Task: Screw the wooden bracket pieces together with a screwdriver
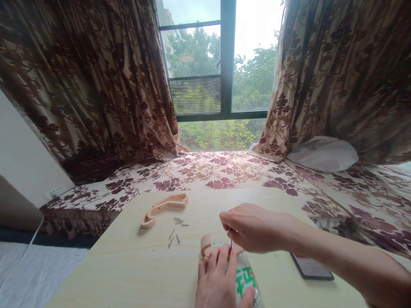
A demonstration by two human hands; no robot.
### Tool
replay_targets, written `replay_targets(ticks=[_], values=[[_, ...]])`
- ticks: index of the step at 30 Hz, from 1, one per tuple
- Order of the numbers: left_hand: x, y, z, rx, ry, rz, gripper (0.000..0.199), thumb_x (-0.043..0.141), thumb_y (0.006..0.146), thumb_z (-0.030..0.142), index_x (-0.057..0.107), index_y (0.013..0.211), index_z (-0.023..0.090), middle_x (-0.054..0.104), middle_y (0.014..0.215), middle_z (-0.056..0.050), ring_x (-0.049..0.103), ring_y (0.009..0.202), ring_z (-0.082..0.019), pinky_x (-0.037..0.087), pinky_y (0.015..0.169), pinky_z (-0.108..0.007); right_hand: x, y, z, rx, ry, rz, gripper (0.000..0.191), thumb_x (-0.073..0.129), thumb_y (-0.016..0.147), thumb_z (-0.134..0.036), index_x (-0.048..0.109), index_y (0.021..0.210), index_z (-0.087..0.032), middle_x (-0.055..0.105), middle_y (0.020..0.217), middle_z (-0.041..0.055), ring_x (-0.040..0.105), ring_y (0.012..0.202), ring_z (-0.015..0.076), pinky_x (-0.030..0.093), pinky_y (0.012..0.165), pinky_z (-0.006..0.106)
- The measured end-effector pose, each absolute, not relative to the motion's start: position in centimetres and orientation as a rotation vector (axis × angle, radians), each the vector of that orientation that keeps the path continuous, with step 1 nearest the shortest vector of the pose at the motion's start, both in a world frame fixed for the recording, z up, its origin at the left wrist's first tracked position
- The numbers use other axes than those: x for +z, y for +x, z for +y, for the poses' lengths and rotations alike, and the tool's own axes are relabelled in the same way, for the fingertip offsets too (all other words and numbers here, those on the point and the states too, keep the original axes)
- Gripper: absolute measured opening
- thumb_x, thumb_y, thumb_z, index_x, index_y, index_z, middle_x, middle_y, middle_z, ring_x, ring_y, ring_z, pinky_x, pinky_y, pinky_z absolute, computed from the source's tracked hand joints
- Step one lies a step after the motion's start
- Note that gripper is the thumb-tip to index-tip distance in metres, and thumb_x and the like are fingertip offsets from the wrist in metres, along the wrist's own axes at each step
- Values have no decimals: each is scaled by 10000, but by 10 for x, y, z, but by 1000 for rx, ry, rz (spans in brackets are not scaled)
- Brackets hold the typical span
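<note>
My left hand presses down with spread fingers on a white packet with green print and a curved light-wood piece at the table's near middle. My right hand is closed above it, holding a thin metal shaft that points down near my left fingertips; the rest of that tool is hidden in the fist. Another curved wooden piece lies to the left. Several small screws are scattered between that piece and my hands.
The pale wooden table holds a dark-edged phone under my right forearm. Behind it is a flower-patterned covered ledge below a window, with long curtains on both sides. A whitish bag rests at the right.
</note>
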State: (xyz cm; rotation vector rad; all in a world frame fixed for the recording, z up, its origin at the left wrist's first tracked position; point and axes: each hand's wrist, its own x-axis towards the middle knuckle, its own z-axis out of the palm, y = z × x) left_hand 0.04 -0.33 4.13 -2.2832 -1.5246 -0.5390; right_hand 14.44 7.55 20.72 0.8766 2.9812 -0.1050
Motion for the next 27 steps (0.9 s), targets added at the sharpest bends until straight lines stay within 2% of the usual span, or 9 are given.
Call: replay_targets(ticks=[4,7,11,17,22,27], values=[[52,3,-5,-582,-2235,-1533,571,489,795,595,565,1222,223,625,1222,-30,575,1066,-240,453,823,-372,212,144,85,-81,1004,2924,202,441,815,-210,625,887,-169,704,809,97,615,691,191,278,524,277],[56,9,-6,-628,-2193,-1512,568,472,797,623,597,1176,219,645,1189,-24,587,1041,-232,453,814,-367,223,146,90,-150,996,2862,222,523,781,-254,648,953,-189,712,874,80,627,770,208,319,564,272],[59,13,-7,-739,-2102,-1485,569,498,767,647,642,1089,201,674,1130,-25,601,1000,-226,456,788,-358,230,150,94,-246,862,2865,245,545,752,-190,663,967,-197,705,951,67,617,832,189,367,628,259],[62,8,-7,-665,-2136,-1462,575,473,788,646,608,1139,210,659,1158,-11,586,1029,-207,450,795,-337,219,150,97,-220,886,2893,219,485,786,-193,669,902,-171,714,862,87,616,778,187,362,597,259],[56,13,-5,-736,-2090,-1449,568,490,770,644,622,1104,204,671,1130,-14,584,1021,-209,435,806,-342,226,148,95,-217,880,2870,282,548,768,-241,637,1031,-191,712,917,73,618,808,198,355,606,268],[58,18,-5,-831,-2050,-1488,540,513,747,633,643,1045,200,687,1084,-15,592,992,-215,435,802,-350,228,147,97,-246,814,2892,218,525,756,-158,658,925,-196,708,953,61,616,839,185,373,639,256]])
